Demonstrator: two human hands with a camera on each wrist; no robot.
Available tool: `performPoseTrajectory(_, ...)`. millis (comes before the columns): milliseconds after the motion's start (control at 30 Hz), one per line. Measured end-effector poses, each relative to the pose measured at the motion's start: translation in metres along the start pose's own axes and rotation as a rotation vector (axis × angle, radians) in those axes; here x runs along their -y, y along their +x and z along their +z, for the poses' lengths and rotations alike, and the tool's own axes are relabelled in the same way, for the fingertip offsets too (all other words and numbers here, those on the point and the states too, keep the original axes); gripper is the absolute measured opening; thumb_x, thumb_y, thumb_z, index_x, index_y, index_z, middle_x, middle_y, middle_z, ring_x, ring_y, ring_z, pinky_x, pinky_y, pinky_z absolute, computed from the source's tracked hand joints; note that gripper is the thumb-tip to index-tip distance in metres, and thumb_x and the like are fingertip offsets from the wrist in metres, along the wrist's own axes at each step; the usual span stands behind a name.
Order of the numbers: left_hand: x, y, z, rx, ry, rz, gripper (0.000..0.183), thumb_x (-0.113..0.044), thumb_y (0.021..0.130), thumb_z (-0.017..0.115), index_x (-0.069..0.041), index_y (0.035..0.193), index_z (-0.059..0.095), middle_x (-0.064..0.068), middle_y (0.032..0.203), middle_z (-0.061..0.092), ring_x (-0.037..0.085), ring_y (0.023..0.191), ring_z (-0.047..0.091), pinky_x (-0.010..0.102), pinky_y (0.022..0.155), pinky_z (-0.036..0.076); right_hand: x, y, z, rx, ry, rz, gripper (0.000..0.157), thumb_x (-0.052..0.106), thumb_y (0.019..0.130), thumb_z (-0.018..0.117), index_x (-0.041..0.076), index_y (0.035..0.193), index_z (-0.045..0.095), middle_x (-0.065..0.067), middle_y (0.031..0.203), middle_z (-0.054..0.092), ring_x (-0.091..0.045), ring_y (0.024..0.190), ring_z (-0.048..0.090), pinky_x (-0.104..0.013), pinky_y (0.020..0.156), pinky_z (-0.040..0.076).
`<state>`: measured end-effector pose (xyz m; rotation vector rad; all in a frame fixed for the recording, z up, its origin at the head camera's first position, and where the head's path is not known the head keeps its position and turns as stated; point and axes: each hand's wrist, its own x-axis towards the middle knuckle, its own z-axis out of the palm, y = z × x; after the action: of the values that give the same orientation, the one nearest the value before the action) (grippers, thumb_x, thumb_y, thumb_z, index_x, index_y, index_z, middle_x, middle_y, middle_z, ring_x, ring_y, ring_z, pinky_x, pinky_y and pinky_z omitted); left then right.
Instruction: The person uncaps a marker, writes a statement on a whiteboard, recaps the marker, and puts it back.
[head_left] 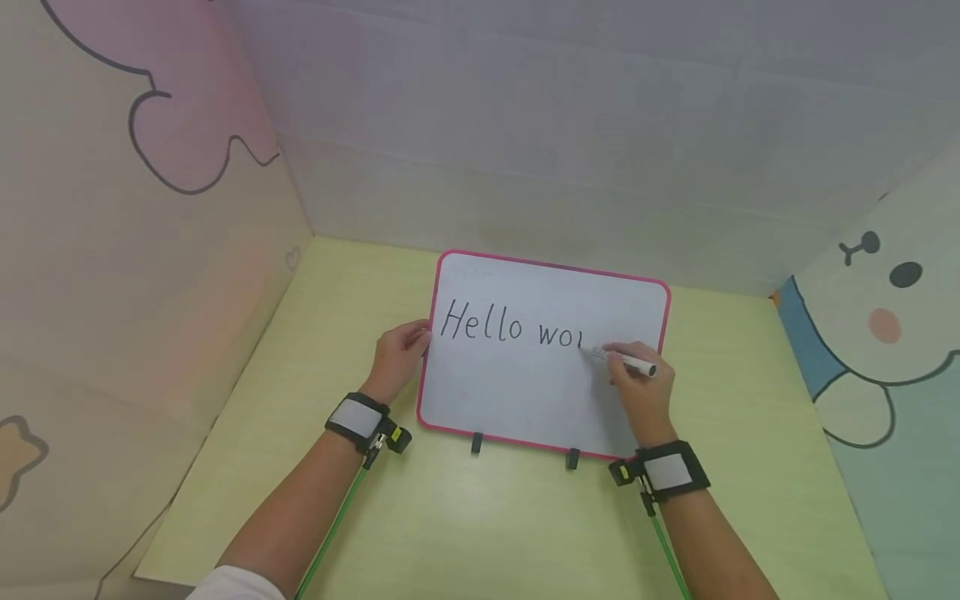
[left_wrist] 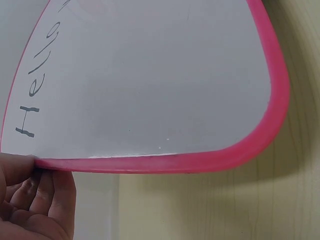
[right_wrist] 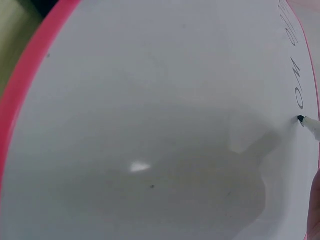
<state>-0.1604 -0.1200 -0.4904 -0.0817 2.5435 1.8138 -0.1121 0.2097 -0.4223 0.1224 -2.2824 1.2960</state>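
A whiteboard (head_left: 510,392) with a pink frame stands tilted back on the table, bearing "Hello wo" and part of another letter in dark ink. My left hand (head_left: 398,354) grips its left edge; in the left wrist view the thumb of that hand (left_wrist: 37,205) lies on the front and curled fingers sit behind the frame. Pinched in my right hand (head_left: 647,392) is a white marker (head_left: 632,363), its dark tip at the board beside the last stroke. The right wrist view shows the marker (right_wrist: 312,126) tip against the surface, with only a sliver of the hand visible.
Two black feet, one being the clip (head_left: 573,458), stick out under the board's lower edge. The pale yellow table (head_left: 465,525) is bounded by a grey back wall (head_left: 570,150) and cartoon-printed side walls. Each wrist wears a strapped camera with a green cable.
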Motion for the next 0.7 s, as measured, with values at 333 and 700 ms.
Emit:
performPoseTrajectory(333, 0.000, 0.000, 0.000, -0.005, 0.001, -0.007, 0.035, -0.016, 0.094, 0.054, -0.001, 0.125, 0.057, 0.012, 0.120, 0.059, 0.016, 0.105, 0.057, 0.027, 0.086, 0.049, -0.008, 0.000, 0.002, 0.005, -0.035, 0.023, 0.011, -0.002, 0.081, 0.059, -0.005, 0.083, 0.069, -0.005, 0.070, 0.059, -0.007, 0.054, 0.049, -0.012, 0.048, 0.038)
performPoseTrajectory(700, -0.001, 0.000, 0.000, -0.014, 0.040, 0.016, 0.034, -0.015, 0.094, 0.055, -0.001, 0.125, 0.057, 0.013, 0.118, 0.060, 0.018, 0.105, 0.057, 0.026, 0.084, 0.050, -0.041, 0.003, 0.006, -0.014, -0.017, -0.024, 0.012, 0.010, 0.086, 0.060, 0.007, 0.087, 0.072, 0.003, 0.070, 0.058, -0.010, 0.056, 0.051, -0.015, 0.046, 0.040)
